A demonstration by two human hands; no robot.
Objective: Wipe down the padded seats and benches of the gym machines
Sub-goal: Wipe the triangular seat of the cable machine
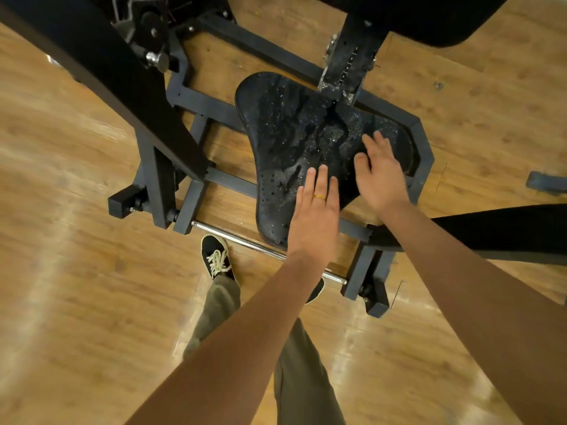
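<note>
Head view, left hand (pixel 316 210) at seat (pixel 294 130) edge, right hand (pixel 380 170) beside

Warm light, floor glare, edges blurred

Black padded seat (pixel 291 133), worn and cracked, speckled with white flecks, lies flat on the machine's dark frame.

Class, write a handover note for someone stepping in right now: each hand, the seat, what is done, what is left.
Left hand: open, fingers straight, over the seat at its near edge; contact unclear.
Right hand: open, over the seat's right side.
No cloth shows in either hand.
Done: nothing plainly wiped; the seat is flecked with white specks.
Left: wipe the seat, then the upper pad.
</note>
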